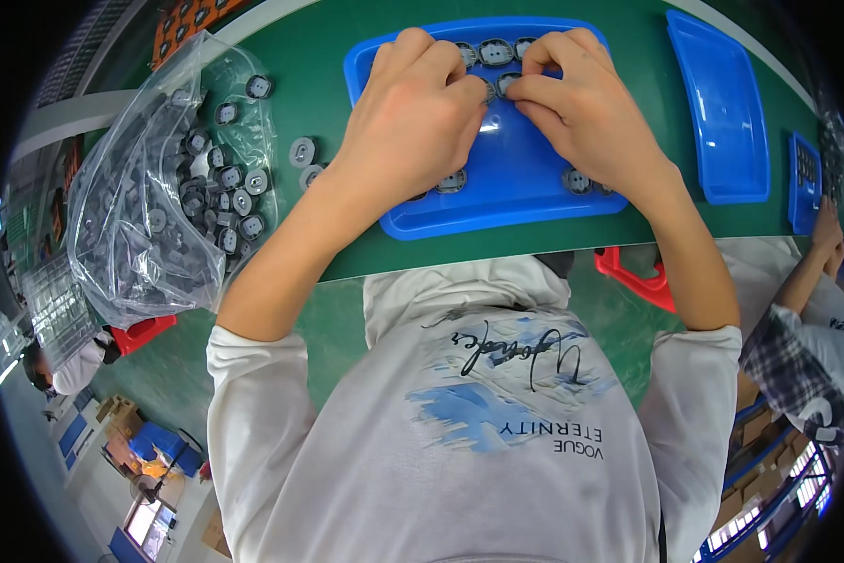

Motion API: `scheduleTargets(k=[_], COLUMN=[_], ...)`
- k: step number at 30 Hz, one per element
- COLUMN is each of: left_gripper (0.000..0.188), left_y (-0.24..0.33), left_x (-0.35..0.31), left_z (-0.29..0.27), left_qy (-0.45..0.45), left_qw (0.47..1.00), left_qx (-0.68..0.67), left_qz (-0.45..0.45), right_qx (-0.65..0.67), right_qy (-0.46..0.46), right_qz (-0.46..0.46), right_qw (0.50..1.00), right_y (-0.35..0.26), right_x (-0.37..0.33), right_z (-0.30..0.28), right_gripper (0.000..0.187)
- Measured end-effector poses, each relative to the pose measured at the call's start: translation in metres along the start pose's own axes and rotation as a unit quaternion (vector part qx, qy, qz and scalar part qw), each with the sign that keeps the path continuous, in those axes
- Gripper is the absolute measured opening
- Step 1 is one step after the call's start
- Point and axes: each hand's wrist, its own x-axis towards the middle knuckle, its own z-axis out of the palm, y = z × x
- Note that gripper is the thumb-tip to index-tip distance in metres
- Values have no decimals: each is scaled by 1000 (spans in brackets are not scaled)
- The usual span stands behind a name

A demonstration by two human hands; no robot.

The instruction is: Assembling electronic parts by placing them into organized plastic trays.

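Note:
A shallow blue tray (516,202) lies on the green table before me, with several small grey round parts in it. Some of these parts, such as one grey part (495,53), line the tray's far side. Near the tray's front edge sits another grey part (577,180). My right hand (586,113) is closed over the tray, its thumb and forefinger pinching a grey round part (508,85). My left hand (412,117) is closed too, fingertips on a grey part right beside that one, mostly hidden by the fingers.
To the left, a clear plastic bag (150,225) spills grey parts, and a loose part (303,151) lies between it and the tray. On the right are an empty blue tray (727,122) and a smaller blue tray (804,183) near another person's hand (826,228).

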Motion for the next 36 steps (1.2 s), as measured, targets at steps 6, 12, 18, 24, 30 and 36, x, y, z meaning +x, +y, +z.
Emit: scheduleTargets(k=[6, 12, 18, 24, 30, 36], left_gripper=[10, 19, 23, 13, 14, 8], left_y=[-5, -6, 2, 36, 31, 26], left_x=[1, 3, 12, 39, 41, 45], left_z=[-2, -7, -11, 32, 47, 15], left_qy=[16, -24, -17, -21, -38, -75], left_qw=[1000, 999, 998, 995, 996, 995], left_qx=[15, 23, -8, -77, -38, -43], left_qz=[-3, -26, -57, 51, 77, 43], right_qx=[-2, 3, 25, -68, -64, -139], right_qy=[-10, -12, 17, -43, -66, -28], right_qz=[6, 4, 127, 170, 178, 160], right_qw=[1000, 1000, 991, 982, 980, 977], right_y=[2, 6, 22, 16, -8, -24], right_x=[5, 5, -15, -44, -51, -59], right_z=[4, 5, -36, -66, -58, -39], right_gripper=[16, 17, 19, 19, 23, 24])
